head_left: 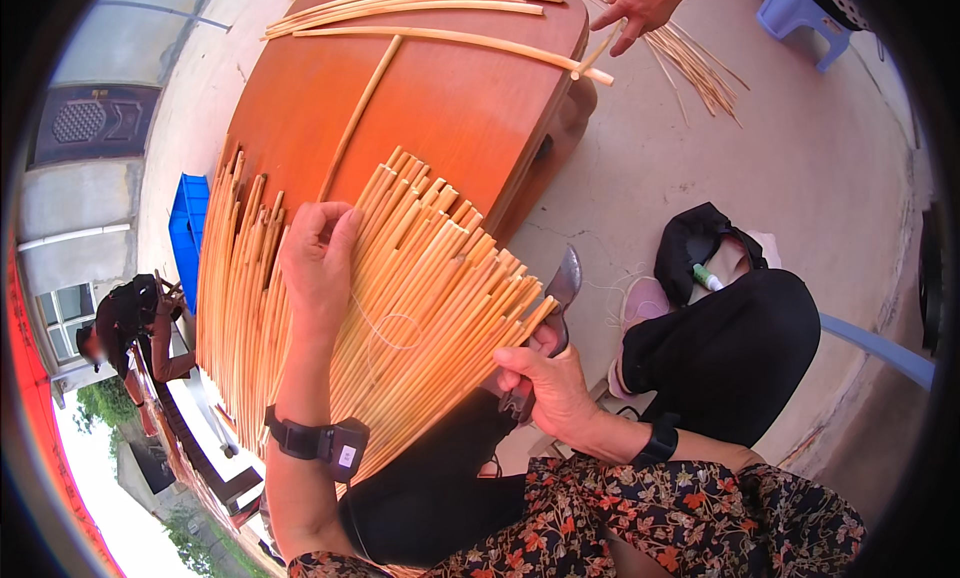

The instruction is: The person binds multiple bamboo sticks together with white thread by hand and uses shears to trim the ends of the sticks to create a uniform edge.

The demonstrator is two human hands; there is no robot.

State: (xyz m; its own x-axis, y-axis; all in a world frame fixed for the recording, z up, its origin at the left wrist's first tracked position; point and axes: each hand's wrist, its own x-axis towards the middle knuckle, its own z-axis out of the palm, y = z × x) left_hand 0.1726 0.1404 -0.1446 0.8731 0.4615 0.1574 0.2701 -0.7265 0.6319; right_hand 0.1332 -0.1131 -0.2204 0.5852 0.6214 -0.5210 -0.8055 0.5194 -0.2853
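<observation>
A wide row of pale peeled sticks [430, 278] lies side by side across my lap and against the table, their ends uneven. Over it my left hand [318, 253] is raised, thumb and fingertips pinched together; what they hold is too small to tell. A thin white thread [398, 330] loops over the sticks just right of that wrist. At the row's right edge my right hand [550, 383] is closed round a metal tool with a curved blade [567, 278], its thumb by the outermost stick. The hand hides part of the tool.
Several loose sticks [430, 6] lie on the reddish-brown table [450, 88]. A co-worker's hand [645, 8] holds a stick at its far right corner, above more thin sticks [700, 73] on the floor. A blue crate [187, 223] stands left; a black bag [690, 238] lies right.
</observation>
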